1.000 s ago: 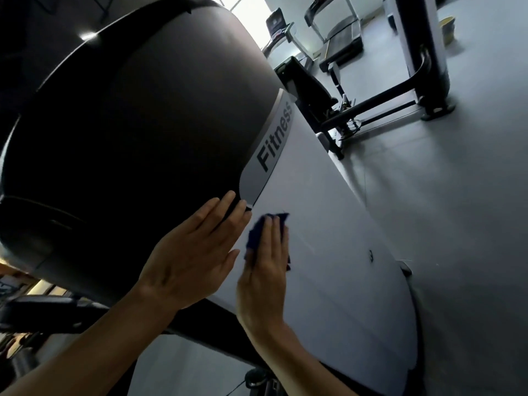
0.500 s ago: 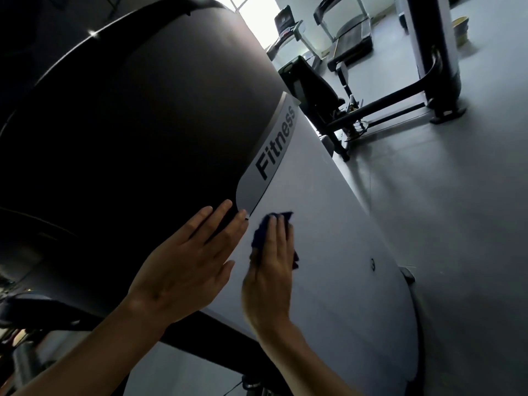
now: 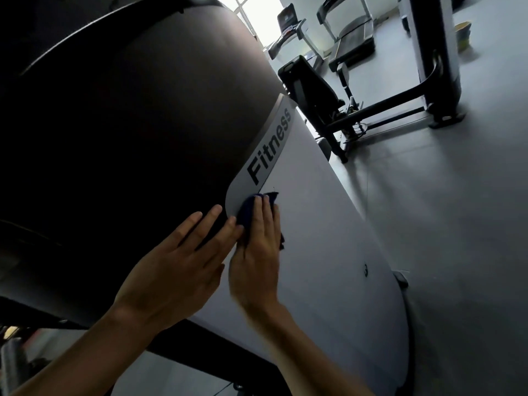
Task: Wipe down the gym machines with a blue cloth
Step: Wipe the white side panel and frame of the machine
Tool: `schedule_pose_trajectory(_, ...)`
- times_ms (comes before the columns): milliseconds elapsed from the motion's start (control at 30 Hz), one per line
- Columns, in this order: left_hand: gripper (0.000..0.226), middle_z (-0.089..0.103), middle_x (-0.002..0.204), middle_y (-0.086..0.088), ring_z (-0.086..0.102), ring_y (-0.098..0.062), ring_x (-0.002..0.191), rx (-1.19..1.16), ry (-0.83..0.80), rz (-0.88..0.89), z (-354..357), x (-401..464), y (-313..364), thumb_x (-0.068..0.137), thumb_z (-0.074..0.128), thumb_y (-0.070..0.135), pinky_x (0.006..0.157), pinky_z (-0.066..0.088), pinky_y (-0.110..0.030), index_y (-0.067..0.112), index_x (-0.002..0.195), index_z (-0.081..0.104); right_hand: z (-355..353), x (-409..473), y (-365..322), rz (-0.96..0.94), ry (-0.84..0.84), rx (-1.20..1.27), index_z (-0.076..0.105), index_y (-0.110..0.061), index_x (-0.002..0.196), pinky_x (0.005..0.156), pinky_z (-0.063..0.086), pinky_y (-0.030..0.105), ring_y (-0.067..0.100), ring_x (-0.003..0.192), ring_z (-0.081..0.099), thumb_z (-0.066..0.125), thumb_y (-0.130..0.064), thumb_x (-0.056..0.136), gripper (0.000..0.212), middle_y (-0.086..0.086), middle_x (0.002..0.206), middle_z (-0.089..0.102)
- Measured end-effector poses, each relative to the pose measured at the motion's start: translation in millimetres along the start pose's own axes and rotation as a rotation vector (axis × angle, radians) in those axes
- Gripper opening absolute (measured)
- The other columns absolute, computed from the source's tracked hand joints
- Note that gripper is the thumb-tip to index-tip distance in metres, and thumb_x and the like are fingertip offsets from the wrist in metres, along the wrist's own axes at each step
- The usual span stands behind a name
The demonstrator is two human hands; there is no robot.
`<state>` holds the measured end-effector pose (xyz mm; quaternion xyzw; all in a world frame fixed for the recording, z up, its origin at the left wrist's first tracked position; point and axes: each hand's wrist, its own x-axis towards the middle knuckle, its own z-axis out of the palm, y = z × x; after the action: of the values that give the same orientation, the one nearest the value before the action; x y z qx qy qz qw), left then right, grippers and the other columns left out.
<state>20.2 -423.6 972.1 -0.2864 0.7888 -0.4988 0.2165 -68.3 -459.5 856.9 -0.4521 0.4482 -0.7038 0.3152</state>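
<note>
A large gym machine housing fills the view, with a dark rounded cover (image 3: pixel 137 132) and a pale grey side panel (image 3: pixel 328 252) lettered "Fitness". My right hand (image 3: pixel 258 252) lies flat with straight fingers on a dark blue cloth (image 3: pixel 248 208), pressing it against the panel just below the lettering. The cloth shows above and beside the fingers; most of it is hidden under the hand. My left hand (image 3: pixel 183 261) rests flat on the dark cover next to it, fingers spread, its fingertips touching the right hand's side.
Grey gym floor (image 3: pixel 428 210) stretches to the right. A black seated machine (image 3: pixel 311 87) with a floor frame stands behind the panel, a dark upright column (image 3: pixel 437 44) at upper right, and treadmills (image 3: pixel 351 38) near a bright window.
My right hand has slid the cloth up and leftward along the panel, closer to the "Fitness" lettering. The left hand keeps its place on the dark cover.
</note>
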Motion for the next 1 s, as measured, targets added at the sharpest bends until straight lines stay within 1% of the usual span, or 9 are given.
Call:
schedule_pose_trajectory(67,0.07,0.015,0.17,-0.025,0.018,-0.044,0.157,0.007,-0.004,-0.008,-2,1,1,0.106,0.026,0.036,0.124,0.03,-0.055,-0.004,0.163,0.015,-6,-6,28,-0.004,0.025,-0.028,0.02,-0.023,0.162,0.128,0.009,0.028,0.007,0.158,0.002,0.046,-0.007,0.106,0.064,-0.006,0.17,0.016)
schedule_pose_trajectory(200,0.068,0.019,0.169,-0.026,0.02,-0.045,0.156,0.026,-0.024,-0.02,-3,3,0,0.107,0.026,0.036,0.123,0.032,-0.055,-0.007,0.16,0.021,-24,-36,83,0.511,0.087,0.035,0.016,-0.026,0.16,0.126,0.003,0.025,0.013,0.158,0.007,0.036,-0.013,0.111,0.055,-0.004,0.17,0.016)
schedule_pose_trajectory(267,0.068,0.02,0.168,-0.026,0.021,-0.046,0.155,0.036,-0.02,-0.021,-3,2,0,0.107,0.025,0.035,0.124,0.031,-0.055,-0.008,0.16,0.022,-24,-28,75,0.561,0.06,0.017,0.016,-0.018,0.163,0.125,-0.001,0.025,0.013,0.158,0.002,0.035,-0.012,0.111,0.055,-0.002,0.171,0.012)
schedule_pose_trajectory(400,0.068,0.018,0.168,-0.027,0.02,-0.047,0.155,0.044,-0.006,-0.008,-1,1,0,0.108,0.025,0.035,0.124,0.03,-0.055,-0.008,0.16,0.02,-15,32,32,0.309,0.042,0.091,0.02,-0.02,0.163,0.129,0.002,0.033,0.009,0.157,-0.001,0.041,-0.008,0.109,0.059,-0.007,0.17,0.011)
schedule_pose_trajectory(533,0.064,0.019,0.169,-0.025,0.019,-0.044,0.156,0.062,0.001,-0.007,-1,2,0,0.109,0.023,0.03,0.126,0.028,-0.052,-0.006,0.161,0.018,-11,52,21,0.25,0.034,0.106,0.021,-0.023,0.163,0.13,0.004,0.038,0.006,0.157,-0.005,0.041,-0.016,0.11,0.057,-0.009,0.171,0.01)
schedule_pose_trajectory(667,0.058,0.025,0.166,-0.027,0.025,-0.04,0.155,0.026,0.009,0.005,-2,1,-9,0.105,0.022,0.012,0.129,0.017,-0.049,-0.007,0.16,0.019,3,-18,2,0.047,0.024,0.043,0.015,-0.02,0.164,0.129,0.008,0.035,0.007,0.157,-0.008,0.038,-0.022,0.111,0.058,-0.009,0.172,0.004)
schedule_pose_trajectory(767,0.064,0.033,0.162,-0.029,0.033,-0.04,0.152,0.058,-0.042,0.092,-8,-4,-16,0.096,0.025,0.015,0.126,0.023,-0.05,-0.009,0.156,0.024,25,-88,-13,-0.081,-0.003,-0.079,0.015,-0.009,0.163,0.127,0.021,0.04,0.024,0.159,0.003,0.033,-0.024,0.11,0.058,0.004,0.172,0.01)
schedule_pose_trajectory(867,0.067,0.022,0.166,-0.029,0.021,-0.041,0.156,0.096,-0.073,0.123,-12,-14,-20,0.099,0.021,0.021,0.128,0.014,-0.049,-0.01,0.158,0.017,39,-140,-12,-0.13,-0.028,-0.154,0.01,-0.007,0.164,0.12,0.028,0.04,0.028,0.157,0.013,0.034,-0.029,0.109,0.064,0.008,0.171,0.013)
schedule_pose_trajectory(1000,0.067,0.006,0.17,-0.028,0.008,-0.039,0.159,0.144,-0.07,0.083,-12,-32,-17,0.102,0.017,0.023,0.13,0.01,-0.049,-0.006,0.162,0.006,26,-125,3,-0.201,-0.108,-0.226,0.009,-0.005,0.163,0.127,0.013,0.034,0.028,0.158,0.009,0.069,0.0,0.091,0.094,0.01,0.172,0.01)
